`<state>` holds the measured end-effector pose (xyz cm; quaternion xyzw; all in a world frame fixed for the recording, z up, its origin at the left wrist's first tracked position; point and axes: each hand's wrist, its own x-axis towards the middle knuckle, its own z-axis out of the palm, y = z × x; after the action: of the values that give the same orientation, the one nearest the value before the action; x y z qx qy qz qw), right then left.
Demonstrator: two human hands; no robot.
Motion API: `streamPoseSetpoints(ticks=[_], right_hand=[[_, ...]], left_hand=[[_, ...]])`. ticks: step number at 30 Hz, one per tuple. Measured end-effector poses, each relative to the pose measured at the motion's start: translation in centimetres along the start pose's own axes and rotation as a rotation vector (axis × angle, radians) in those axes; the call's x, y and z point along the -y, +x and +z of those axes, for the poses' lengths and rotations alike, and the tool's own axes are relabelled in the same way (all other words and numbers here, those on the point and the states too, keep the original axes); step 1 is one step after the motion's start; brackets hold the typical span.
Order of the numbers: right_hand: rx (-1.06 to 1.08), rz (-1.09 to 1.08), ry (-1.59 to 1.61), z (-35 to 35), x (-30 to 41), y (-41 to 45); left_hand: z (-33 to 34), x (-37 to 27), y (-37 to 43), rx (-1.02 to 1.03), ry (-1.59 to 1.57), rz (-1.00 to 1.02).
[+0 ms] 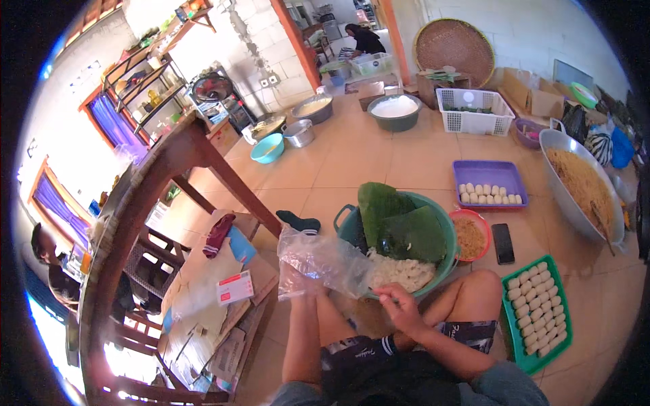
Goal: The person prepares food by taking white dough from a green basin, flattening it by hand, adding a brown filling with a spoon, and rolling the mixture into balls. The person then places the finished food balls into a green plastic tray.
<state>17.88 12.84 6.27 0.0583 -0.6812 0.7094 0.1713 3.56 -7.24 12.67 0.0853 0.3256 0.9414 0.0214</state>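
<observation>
A clear plastic bag point(325, 259) is stretched between my hands above my lap. My left hand point(310, 276) is inside or behind the bag and shows only dimly through it; its fingers cannot be made out. My right hand point(401, 307) pinches the bag's right edge. Just beyond is a green plastic basin point(449, 254) with sticky white rice point(403, 274) and banana leaves point(419, 231). Right of it a red-rimmed bowl point(469, 236) holds brown shredded filling. A green tray point(538, 314) of white rolls lies by my knee, and a purple tray point(490, 177) holds more rolls.
A phone point(503, 244) lies on the tiles. A large metal wok point(579, 188) of brown shreds stands right, a white plastic crate point(475, 111) farther back. Left are a wooden table point(147, 188) and flattened cardboard point(203, 309). One person sits at far left, another in the back room.
</observation>
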Motion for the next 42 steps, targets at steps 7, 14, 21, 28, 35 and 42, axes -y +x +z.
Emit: streamPoseSetpoints(ticks=[7,14,21,28,35,42], right_hand=[[0.035,-0.227,-0.268,-0.3,2.4,3.1],[0.231,-0.232,-0.511,-1.5,2.0,6.5],[0.505,-0.137,-0.186,0.3,-5.6,5.7],[-0.005,0.404,0.360,0.3,-6.9,5.5],[-0.097,0.051,0.554,-2.7,-4.9,6.9],[-0.019,1.011,0.484,-1.5,-5.7,13.9]], left_hand=[[0.7,1.9,1.0,-0.042,1.382,0.370],[-8.1,7.2,-2.5,-0.253,1.132,0.015],[-8.8,9.0,-3.9,-0.137,1.677,-0.234],[-1.1,9.9,-8.5,0.332,1.565,0.579],[-0.9,17.1,-9.9,0.625,1.343,-0.094],[-1.6,12.2,-7.6,0.814,1.237,-0.149]])
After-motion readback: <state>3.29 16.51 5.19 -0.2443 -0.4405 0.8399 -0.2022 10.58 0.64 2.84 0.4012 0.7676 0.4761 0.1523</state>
